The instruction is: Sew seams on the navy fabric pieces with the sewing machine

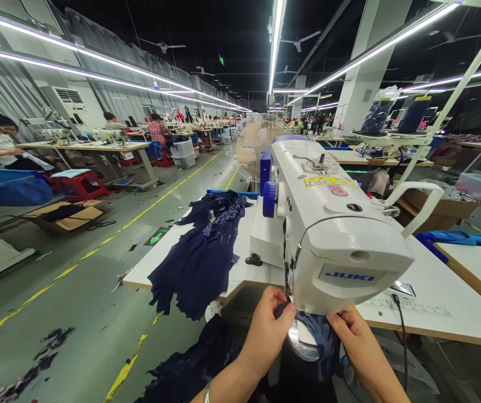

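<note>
"From the head view, what are the hands doing?"

"The left hand [270,319] pinches a dark edge of the navy cloth [326,341] between thumb and forefinger. The right hand [350,330] grips the gathered part on the other side."

"So where exactly is that cloth?"

"Between the two hands, draped over the rounded metal bed [297,342] and directly under the sewing machine [349,240]. The machine's head sits just above the fingers, so there's little room upward."

"And sideways?"

"The surface [461,305] has a notch in its front edge, and both hands work in front of it. Right of the right hand the surface stretches wide, with a phone [403,289] near the machine and a black cable [400,324] dropping over the front edge."

"What's left of the left hand?"

"A navy pile [198,252], a bit farther forward, its ragged ends spilling over the front edge. Lower down, beside the left forearm, there's a dark bundle [194,364]; what supports it I can't tell."

"Any open room?"

"Past the surface's left edge the floor [110,285] opens into an aisle, marked by a yellow line [89,254] and strewn with scraps [50,350]."
</note>
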{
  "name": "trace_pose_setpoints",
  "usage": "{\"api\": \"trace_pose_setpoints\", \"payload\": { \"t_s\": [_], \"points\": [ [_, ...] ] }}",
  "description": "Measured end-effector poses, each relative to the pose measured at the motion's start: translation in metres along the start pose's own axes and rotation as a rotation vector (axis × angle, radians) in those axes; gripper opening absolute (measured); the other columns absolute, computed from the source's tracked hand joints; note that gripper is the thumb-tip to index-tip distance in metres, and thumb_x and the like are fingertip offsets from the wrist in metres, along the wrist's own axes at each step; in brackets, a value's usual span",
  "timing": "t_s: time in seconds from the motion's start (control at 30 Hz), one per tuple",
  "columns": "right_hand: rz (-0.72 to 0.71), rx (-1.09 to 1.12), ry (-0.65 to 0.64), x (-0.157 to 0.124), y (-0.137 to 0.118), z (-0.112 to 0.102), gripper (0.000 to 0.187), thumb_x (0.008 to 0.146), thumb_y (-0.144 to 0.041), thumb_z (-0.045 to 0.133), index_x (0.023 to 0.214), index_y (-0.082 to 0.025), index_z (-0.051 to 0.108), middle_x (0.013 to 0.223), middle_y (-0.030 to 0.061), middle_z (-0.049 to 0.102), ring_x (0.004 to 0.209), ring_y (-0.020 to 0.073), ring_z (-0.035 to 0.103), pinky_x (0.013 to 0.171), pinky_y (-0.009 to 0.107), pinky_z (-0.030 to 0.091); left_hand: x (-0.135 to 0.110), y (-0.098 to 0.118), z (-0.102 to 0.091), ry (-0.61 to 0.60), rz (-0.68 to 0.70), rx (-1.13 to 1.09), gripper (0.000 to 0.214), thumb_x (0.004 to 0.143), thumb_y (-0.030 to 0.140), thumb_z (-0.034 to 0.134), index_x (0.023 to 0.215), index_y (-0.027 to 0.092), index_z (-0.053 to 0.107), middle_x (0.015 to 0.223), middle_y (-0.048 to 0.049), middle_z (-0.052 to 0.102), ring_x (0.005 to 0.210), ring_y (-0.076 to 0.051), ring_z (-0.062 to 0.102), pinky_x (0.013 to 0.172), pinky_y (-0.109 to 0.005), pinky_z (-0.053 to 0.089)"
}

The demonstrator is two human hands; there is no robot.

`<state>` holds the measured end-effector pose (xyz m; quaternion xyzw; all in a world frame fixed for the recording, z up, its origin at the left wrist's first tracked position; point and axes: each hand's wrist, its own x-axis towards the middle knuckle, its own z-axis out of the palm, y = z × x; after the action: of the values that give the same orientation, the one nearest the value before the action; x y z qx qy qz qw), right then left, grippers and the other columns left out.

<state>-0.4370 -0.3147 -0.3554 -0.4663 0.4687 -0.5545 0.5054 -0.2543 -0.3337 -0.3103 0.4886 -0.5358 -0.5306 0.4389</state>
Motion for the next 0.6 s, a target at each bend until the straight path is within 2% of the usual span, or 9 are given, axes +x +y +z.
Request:
{"api": "trace_pose_setpoints", "payload": {
  "t_s": [0.17,0.33,0.47,0.6],
  "points": [
    [0.054,-0.008,0.011,-0.001,-0.001,0.001,0.047,0.082,-0.050,0.058,0.123,-0.027,0.055,0.118,0.0074,0.064,0.110,0.0239,0.057,0.100,0.036,0.041,-0.001,-0.001,0.001,-0.009,0.011,0.003,0.025,0.078,0.034,0.064,0.093,0.018,0.054,0.091,-0.0069,0.065,0.092,-0.022,0.061,0.089,-0.034,0.044],
    [0.028,-0.002,0.084,-0.002,0.001,0.004,0.047,0.077,-0.053,0.063,0.116,-0.026,0.060,0.114,0.0063,0.067,0.108,0.0240,0.059,0.099,0.034,0.042,0.001,-0.006,0.000,-0.002,0.031,0.029,0.023,0.078,0.035,0.064,0.090,0.018,0.053,0.089,-0.0063,0.064,0.091,-0.021,0.059,0.085,-0.032,0.044],
    [0.052,-0.029,0.067,-0.001,0.009,0.000,0.049,0.075,-0.055,0.063,0.114,-0.025,0.060,0.108,0.0062,0.069,0.102,0.0239,0.061,0.094,0.033,0.046,0.001,-0.010,-0.001,-0.015,0.027,0.051,0.020,0.080,0.033,0.061,0.088,0.018,0.051,0.089,-0.0055,0.062,0.086,-0.020,0.058,0.078,-0.030,0.044],
    [0.094,-0.066,0.125,-0.001,0.023,-0.009,0.044,0.073,-0.053,0.066,0.104,-0.023,0.063,0.098,0.0055,0.072,0.096,0.0239,0.063,0.084,0.030,0.051,-0.003,-0.012,-0.010,-0.062,0.065,0.090,0.018,0.081,0.032,0.059,0.091,0.018,0.052,0.086,-0.0040,0.061,0.082,-0.017,0.056,0.077,-0.028,0.043]
  ]
}}
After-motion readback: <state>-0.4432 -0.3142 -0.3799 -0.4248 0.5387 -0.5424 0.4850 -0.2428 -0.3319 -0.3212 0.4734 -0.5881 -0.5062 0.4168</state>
